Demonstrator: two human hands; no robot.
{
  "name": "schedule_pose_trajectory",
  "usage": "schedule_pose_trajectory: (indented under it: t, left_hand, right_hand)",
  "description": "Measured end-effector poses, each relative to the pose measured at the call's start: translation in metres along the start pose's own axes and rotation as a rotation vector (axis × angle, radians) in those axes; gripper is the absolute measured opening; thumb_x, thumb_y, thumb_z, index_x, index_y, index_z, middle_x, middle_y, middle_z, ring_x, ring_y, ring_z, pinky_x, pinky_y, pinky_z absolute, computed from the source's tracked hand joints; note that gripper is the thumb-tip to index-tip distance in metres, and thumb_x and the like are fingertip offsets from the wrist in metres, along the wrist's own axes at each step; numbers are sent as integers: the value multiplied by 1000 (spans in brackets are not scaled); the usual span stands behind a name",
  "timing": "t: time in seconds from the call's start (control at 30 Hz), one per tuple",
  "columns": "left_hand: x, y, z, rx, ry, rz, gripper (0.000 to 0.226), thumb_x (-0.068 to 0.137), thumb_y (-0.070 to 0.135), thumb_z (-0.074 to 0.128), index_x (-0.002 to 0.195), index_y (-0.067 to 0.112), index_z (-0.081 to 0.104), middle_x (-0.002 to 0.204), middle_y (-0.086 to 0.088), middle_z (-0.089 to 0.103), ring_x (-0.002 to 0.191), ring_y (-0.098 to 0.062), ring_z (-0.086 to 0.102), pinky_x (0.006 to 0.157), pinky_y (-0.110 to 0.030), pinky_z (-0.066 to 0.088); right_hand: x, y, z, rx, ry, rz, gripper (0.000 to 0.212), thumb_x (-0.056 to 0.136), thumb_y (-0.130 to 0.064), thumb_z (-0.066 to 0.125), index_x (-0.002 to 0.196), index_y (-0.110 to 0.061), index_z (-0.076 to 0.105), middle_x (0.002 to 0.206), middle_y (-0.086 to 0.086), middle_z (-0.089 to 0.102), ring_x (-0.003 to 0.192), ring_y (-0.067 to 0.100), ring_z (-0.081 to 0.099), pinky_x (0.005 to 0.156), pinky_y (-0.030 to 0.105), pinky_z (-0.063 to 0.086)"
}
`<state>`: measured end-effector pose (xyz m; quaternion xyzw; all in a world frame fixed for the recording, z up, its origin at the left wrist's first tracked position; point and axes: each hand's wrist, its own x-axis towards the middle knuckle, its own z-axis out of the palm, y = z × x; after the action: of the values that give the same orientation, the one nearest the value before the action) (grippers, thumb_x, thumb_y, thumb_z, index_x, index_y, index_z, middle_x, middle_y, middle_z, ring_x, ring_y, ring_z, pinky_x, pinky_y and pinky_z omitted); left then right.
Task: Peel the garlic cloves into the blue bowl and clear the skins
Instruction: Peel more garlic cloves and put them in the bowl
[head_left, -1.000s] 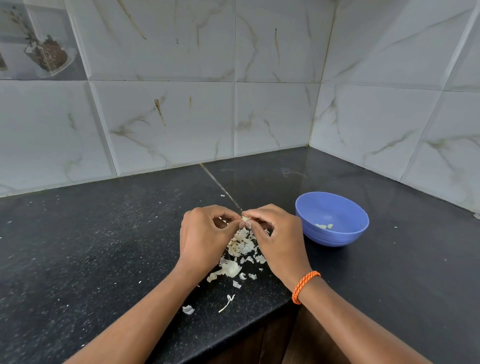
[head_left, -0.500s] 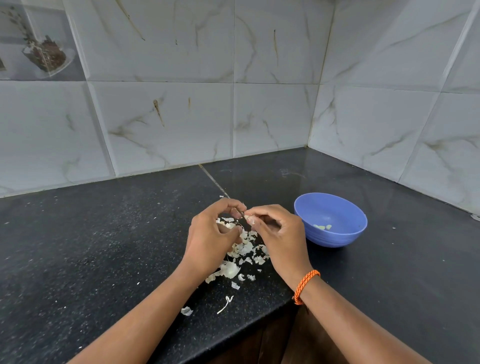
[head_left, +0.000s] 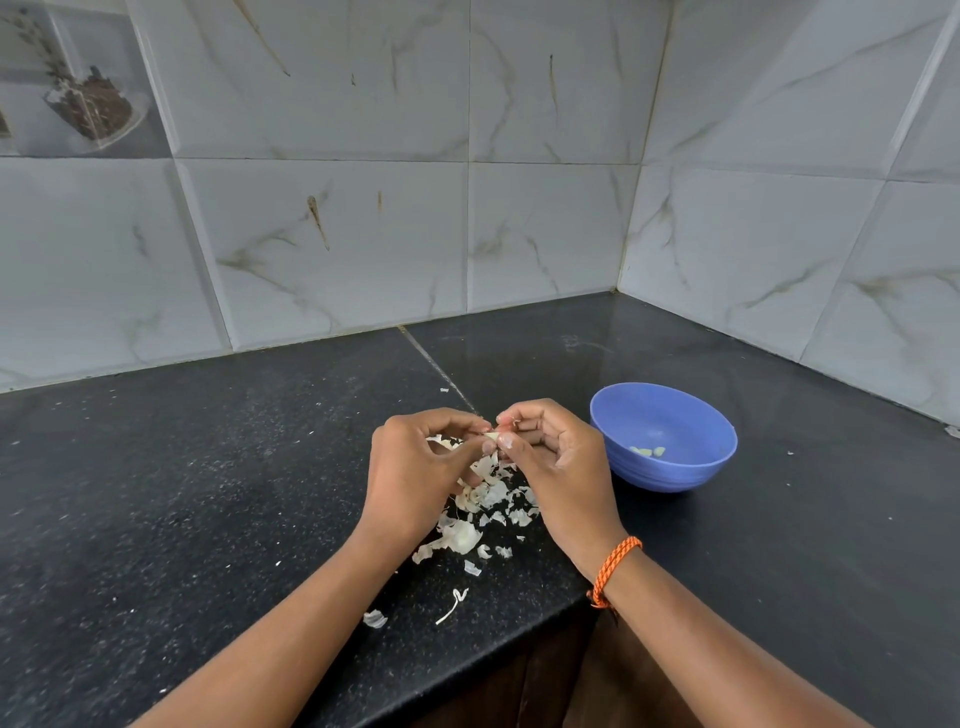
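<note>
While both hands meet just above the worktop (head_left: 182, 493), they pinch one small garlic clove (head_left: 492, 436) between them: the left hand (head_left: 415, 467) holds it with curled fingers and thumb from the left, and the right hand (head_left: 558, 460) nips its other end between thumb and forefinger, the remaining fingers curled in toward the palm. An orange cord bracelet (head_left: 615, 569) circles the right wrist. Directly beneath the hands lies a heap of pale skins (head_left: 493, 499) on the black speckled stone, with a few loose scraps trailing toward the near edge, among them a thin curled stalk (head_left: 453, 605) and a single flake (head_left: 375, 618). Just right of the right hand, apart from it, stands the blue bowl (head_left: 675, 467), upright, with a few peeled cloves (head_left: 648, 451) at its bottom. Behind, marbled grey tiles (head_left: 545, 234) line the two walls that meet in a corner.
</note>
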<state>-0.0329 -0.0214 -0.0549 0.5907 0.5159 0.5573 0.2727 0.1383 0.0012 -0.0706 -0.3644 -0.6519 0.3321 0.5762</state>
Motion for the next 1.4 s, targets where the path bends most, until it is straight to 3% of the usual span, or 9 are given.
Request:
schedule_pose_trajectory:
  t: [0.27, 0.43, 0.57, 0.7, 0.87, 0.97, 1.13, 1.27, 1.4]
  left_hand:
    - [1, 0, -3, 40, 48, 50, 14, 82, 25, 95, 84, 23, 81, 76, 6, 79, 62, -17, 78, 65, -44, 66]
    - [2, 1, -4, -75, -58, -25, 5, 92, 20, 86, 94, 18, 82, 87, -1, 81, 66, -27, 78, 63, -41, 63]
    - [3, 1, -6, -160, -125, -135, 17, 99, 30, 78, 93, 15, 82, 90, -6, 79, 64, -33, 73, 53, -35, 54]
    - [5, 0, -7, -221, -148, -194, 18, 100, 21, 78, 88, 7, 82, 84, -8, 77, 60, -27, 71, 48, -30, 51]
    - [5, -2, -6, -177, -68, -125, 14, 100, 20, 78, 90, 11, 83, 87, -7, 80, 63, -27, 72, 53, -32, 55]
    - [4, -2, -3, -142, -47, -72, 11, 100, 23, 79, 94, 14, 83, 88, -5, 81, 65, -27, 74, 56, -35, 58]
    - [4, -4, -1, -145, -102, -61, 9, 98, 10, 79, 104, 15, 83, 94, -3, 82, 74, -29, 79, 58, -34, 57]
    - [3, -5, -2, -136, -144, -41, 25, 98, -4, 73, 107, 17, 83, 98, -1, 83, 77, -27, 80, 61, -38, 60]
    - [1, -1, -3, -126, -138, -20, 19, 98, 8, 77, 106, 23, 86, 100, 1, 83, 73, -29, 80, 60, -40, 59]
  right_hand:
    - [-1, -5, 0, -87, -43, -57, 27, 98, 0, 71, 117, -19, 74, 108, -3, 75, 102, 13, 77, 93, 34, 63]
    - [-1, -4, -1, -240, -28, -130, 31, 97, -3, 74, 121, -22, 73, 107, -11, 72, 106, 10, 71, 91, 28, 61]
    - [1, -6, -3, -349, -51, -188, 35, 98, -3, 72, 123, -27, 69, 107, -16, 71, 106, 9, 70, 91, 33, 61]
    - [0, -4, -3, -470, -95, -259, 37, 99, -6, 70, 126, -30, 66, 111, -15, 68, 107, 11, 67, 89, 38, 60]
    - [-5, -5, 1, -297, -50, -170, 28, 102, -11, 70, 126, -23, 71, 113, -12, 71, 106, 12, 70, 84, 28, 61]
    - [-4, -4, 2, -252, -31, -91, 14, 101, -20, 73, 115, -22, 76, 103, -13, 76, 100, 9, 73, 82, 31, 63]
    - [-1, -1, -3, -131, 35, -48, 15, 100, -6, 70, 106, -17, 79, 97, -6, 79, 95, 18, 78, 83, 41, 66]
    - [-1, 0, -3, -172, 82, -58, 18, 97, -2, 71, 103, -17, 79, 95, -9, 78, 93, 16, 76, 82, 37, 65]
    - [-2, -2, 0, -225, 102, -95, 13, 96, -6, 76, 102, -18, 79, 93, -11, 77, 90, 12, 75, 77, 29, 64]
